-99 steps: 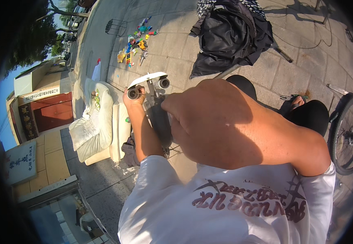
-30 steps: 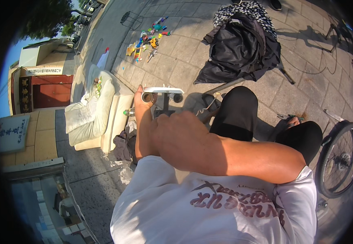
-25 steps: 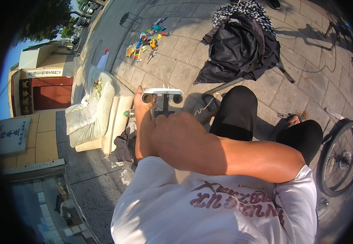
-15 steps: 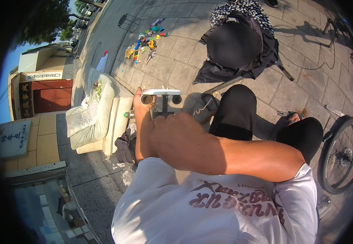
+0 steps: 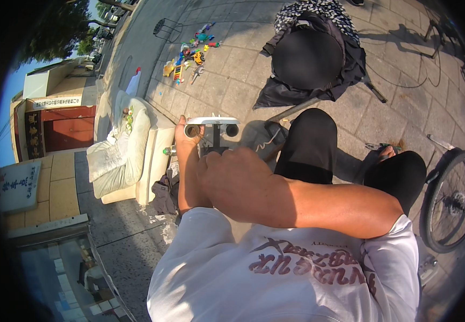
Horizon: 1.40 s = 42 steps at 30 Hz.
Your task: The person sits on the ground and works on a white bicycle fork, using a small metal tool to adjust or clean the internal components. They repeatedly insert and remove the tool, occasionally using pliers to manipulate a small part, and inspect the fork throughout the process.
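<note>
The person's left hand (image 5: 188, 140) gripping one end of a white-topped twin-tube part (image 5: 211, 121), right hand (image 5: 238, 180) just beside it, hold hidden and impossible to tell, brown-lettered white shirt (image 5: 205, 268) below both hands, dark-lettered pale sign (image 5: 26, 198) well left.

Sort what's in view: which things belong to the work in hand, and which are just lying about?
Work in hand:
White part with two round openings, left hand holding its left end
Black bar below it
Right hand, hiding the bar's lower end; its grip cannot be seen

Lying about, apparently unused:
Colourful toys
Black cloth
Bicycle wheel
Pale padded seat
Green-capped bottle
</note>
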Each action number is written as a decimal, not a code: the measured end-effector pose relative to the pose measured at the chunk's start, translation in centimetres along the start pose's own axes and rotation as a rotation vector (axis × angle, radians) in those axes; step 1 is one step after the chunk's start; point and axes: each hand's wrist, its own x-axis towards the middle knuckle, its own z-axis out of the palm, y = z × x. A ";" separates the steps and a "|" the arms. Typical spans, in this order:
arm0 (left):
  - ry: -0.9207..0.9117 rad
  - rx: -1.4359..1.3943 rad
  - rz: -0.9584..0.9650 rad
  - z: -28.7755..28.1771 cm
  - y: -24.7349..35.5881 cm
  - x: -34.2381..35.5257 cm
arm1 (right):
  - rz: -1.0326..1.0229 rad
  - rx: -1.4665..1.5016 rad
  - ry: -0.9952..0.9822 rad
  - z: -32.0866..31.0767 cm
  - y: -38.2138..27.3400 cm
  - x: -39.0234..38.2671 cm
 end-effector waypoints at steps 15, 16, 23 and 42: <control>-0.007 -0.057 -0.003 1.0 -0.2 -1.0 | -0.008 -0.021 0.017 0.7 0.3 0.2; -0.012 -0.070 0.000 1.0 -0.2 -1.0 | 0.006 0.023 0.048 0.8 0.3 0.3; -0.021 -0.043 0.036 1.3 -0.2 -2.0 | 0.183 0.228 -0.079 0.3 1.2 1.5; 0.061 0.092 0.143 1.9 1.0 -4.9 | 0.062 0.181 -0.076 -0.1 0.1 0.8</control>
